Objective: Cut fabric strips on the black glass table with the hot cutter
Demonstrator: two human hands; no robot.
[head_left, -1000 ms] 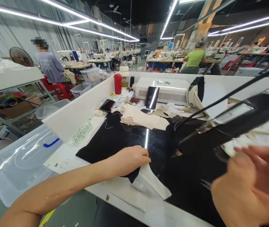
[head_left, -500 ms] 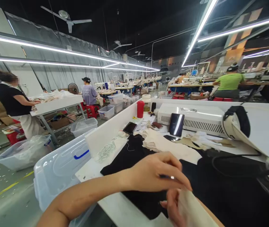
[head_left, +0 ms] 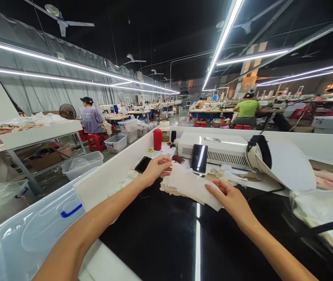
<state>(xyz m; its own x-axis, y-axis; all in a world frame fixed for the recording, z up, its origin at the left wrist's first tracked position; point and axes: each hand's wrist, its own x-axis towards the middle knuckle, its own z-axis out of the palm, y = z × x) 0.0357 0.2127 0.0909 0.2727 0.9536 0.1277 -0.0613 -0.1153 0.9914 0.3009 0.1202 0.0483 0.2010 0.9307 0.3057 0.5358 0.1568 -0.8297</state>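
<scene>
Both my arms reach forward over the black work surface (head_left: pixel 160 234). My left hand (head_left: pixel 156 168) pinches the far corner of a cream fabric piece (head_left: pixel 192 186). My right hand (head_left: pixel 231 199) grips the near right edge of the same piece. The piece hangs just above a stack of similar cream pieces (head_left: pixel 169 187) lying on the black surface. A dark phone (head_left: pixel 142 164) lies just left of my left hand.
A white machine box (head_left: pixel 216 146) stands behind the stack with a second phone (head_left: pixel 199 157) leaning on it. A red bottle (head_left: pixel 157 139) and a jar (head_left: pixel 164 130) stand at the back left. A clear plastic bin (head_left: pixel 28 234) sits left of the table. Other people work at distant tables.
Both hands have gone from the near table edge to the cream stack farther back, carrying the cream piece. The camera has tilted up. The black tool seen a second ago is gone from view.
</scene>
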